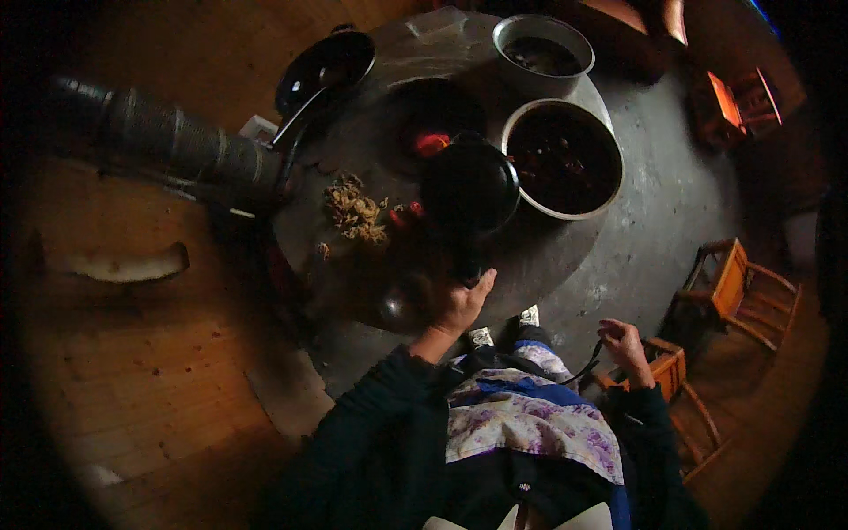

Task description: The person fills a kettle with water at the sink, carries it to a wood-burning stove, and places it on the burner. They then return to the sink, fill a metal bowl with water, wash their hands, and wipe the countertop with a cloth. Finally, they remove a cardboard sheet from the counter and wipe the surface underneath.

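Observation:
My left hand [462, 303] grips the short handle of a dark round pan [470, 185], which is held over a round grey table-like stove top [563, 265]. Beyond the pan, a red glow [432, 144] shows in a dark round opening. Close to the pan's right side stands a wide pale-rimmed basin [563, 159] of dark contents. A heap of dried, tan, curled pieces [358, 209] lies left of the pan, with small red spots between. My right hand [623, 344] is raised near my right side, fingers curled around a thin black cord [586, 368].
A second metal pot [543, 59] holds dark liquid at the far edge. Far left sits a black wok [324, 73] with a long-handled utensil [298, 116]. A ribbed metal cylinder [179, 139] extends leftward. Wooden chairs [729, 278] stand at right; a curved pale piece [126, 264] lies left.

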`<control>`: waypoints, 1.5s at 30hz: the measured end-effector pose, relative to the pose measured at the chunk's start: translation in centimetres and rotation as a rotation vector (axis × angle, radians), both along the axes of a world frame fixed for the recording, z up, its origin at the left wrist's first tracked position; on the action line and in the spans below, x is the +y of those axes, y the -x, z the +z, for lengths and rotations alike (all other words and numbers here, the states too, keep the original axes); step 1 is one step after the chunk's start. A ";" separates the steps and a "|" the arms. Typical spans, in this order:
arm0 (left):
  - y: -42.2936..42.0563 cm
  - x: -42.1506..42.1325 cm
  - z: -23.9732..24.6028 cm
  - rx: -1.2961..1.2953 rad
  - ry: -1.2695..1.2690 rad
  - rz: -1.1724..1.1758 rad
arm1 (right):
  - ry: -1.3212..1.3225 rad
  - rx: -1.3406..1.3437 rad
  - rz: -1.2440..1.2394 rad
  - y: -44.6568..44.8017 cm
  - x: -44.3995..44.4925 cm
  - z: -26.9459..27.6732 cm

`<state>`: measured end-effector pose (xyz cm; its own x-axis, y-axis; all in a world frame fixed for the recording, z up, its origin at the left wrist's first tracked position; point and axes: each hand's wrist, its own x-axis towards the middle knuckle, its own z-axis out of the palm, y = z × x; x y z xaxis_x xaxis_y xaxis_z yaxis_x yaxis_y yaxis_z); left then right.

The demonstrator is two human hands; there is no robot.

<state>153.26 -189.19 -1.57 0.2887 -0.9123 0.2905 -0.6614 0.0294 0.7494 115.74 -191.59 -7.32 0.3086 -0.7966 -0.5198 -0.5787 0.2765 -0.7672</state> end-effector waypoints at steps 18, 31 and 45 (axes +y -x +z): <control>-8.1 10.0 -1.8 0.041 0.053 0.268 | 0.180 0.155 0.309 -8.5 -1.2 5.4; -11.1 14.4 -9.7 1.381 -0.573 0.566 | 0.240 0.206 0.444 -11.6 -0.2 5.7; -16.2 13.4 -11.6 1.476 -0.321 0.749 | 0.142 0.064 0.209 -6.6 1.5 6.1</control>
<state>169.43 -175.82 -13.22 0.4915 -0.4226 -0.7615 0.7644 -0.2098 0.6097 122.35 -190.08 -1.18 0.4443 -0.7853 -0.4311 -0.6602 0.0382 -0.7501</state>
